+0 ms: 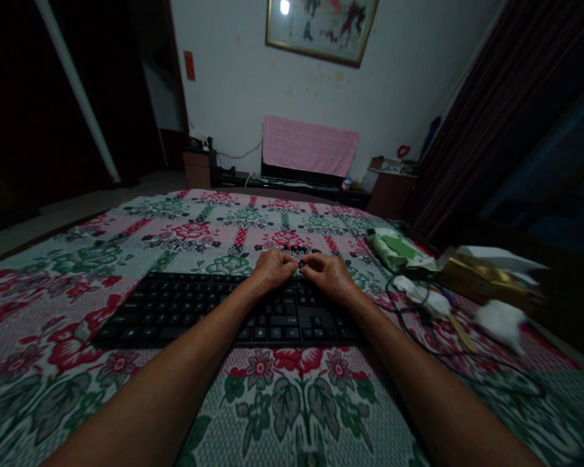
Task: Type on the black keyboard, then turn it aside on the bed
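Observation:
A black keyboard (175, 305) lies flat on the flowered cloth, and both my forearms cross over it. Above its back edge my left hand (271, 267) is closed in a pinch, thumb and fingers pointing right. My right hand (329, 275) faces it from the right, also pinching, close to the left fingertips. Between the two sets of fingertips is a small black piece (302, 263), too small and dark to name; the right fingers grip it. Whatever the left fingers hold is hidden. Part of the keyboard's right side is covered by my hands and wrists.
Right of the keyboard are a green wipes packet (399, 251), white crumpled tissue (501, 324), a dark cable (413, 334), a flat wooden stick (462, 334) and a gold box (486, 280). A pink towel (309, 146) drapes over a screen by the far wall.

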Demonstrator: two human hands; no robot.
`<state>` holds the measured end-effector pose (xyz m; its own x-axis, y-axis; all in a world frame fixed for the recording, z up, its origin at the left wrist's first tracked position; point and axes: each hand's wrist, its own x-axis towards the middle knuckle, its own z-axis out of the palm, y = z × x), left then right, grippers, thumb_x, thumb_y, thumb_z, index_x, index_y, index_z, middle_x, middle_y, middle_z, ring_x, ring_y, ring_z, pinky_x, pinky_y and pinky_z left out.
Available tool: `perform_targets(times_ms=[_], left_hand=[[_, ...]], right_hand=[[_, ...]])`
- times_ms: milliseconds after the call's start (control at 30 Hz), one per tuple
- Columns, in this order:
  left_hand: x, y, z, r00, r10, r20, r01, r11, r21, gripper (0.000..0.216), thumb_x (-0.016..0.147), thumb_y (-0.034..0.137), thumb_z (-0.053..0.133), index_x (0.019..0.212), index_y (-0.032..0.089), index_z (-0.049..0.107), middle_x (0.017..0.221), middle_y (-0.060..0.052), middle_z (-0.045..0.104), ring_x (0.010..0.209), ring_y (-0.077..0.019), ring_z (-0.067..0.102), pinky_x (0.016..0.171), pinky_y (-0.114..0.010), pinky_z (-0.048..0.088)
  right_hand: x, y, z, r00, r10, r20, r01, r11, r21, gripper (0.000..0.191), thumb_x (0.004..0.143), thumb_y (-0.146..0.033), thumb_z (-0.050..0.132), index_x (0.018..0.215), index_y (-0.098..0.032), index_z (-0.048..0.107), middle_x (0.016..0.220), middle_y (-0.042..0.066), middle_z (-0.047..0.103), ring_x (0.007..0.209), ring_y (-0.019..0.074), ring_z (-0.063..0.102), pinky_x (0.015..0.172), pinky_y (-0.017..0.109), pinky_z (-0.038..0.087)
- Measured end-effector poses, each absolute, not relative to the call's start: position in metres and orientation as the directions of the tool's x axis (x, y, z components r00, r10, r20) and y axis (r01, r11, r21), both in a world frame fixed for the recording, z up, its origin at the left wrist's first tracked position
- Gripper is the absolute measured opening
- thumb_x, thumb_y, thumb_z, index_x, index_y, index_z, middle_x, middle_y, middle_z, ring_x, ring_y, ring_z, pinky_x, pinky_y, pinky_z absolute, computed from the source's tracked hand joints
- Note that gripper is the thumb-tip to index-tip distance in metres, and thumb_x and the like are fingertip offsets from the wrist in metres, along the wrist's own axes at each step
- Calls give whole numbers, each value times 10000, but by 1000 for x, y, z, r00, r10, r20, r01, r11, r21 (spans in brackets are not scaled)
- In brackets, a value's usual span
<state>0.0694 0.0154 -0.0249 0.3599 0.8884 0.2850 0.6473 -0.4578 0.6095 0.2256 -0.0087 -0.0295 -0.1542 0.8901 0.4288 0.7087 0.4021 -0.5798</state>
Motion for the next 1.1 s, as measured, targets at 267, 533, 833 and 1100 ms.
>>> perform_targets(times_ms=[267,533,833,1100], left_hand=[[69,16,-24,364,892,269,657,-451,605,306,688,329,408,705,155,659,644,-4,624,605,-105,518,543,-192,342],[70,11,-18,310,919,242,729,-393,560,302,686,331,411,669,154,655,596,-13,611,574,-108,510,502,-198,319],[70,13,-20,361,911,199,688,-404,603,267,644,292,445,750,162,653,682,-9,635,612,-104,521,548,-187,351],[70,12,-17,399,895,201,724,-442,529,270,685,280,402,692,138,631,630,-22,604,603,-113,510,534,-197,339]], right_hand=[[225,-10,-27,-154,893,424,680,407,-610,226,683,-254,493,852,-175,621,821,22,648,758,133,580,715,250,437],[225,-10,-28,-162,898,410,691,399,-602,212,689,-259,483,837,-183,614,793,11,644,732,122,577,702,242,433],[224,-12,-27,-152,902,404,712,384,-589,201,694,-265,473,819,-183,609,783,8,641,726,119,577,690,227,426],[224,-13,-25,-182,886,426,704,420,-573,247,694,-228,473,907,-190,591,798,3,640,720,119,573,700,241,428]])
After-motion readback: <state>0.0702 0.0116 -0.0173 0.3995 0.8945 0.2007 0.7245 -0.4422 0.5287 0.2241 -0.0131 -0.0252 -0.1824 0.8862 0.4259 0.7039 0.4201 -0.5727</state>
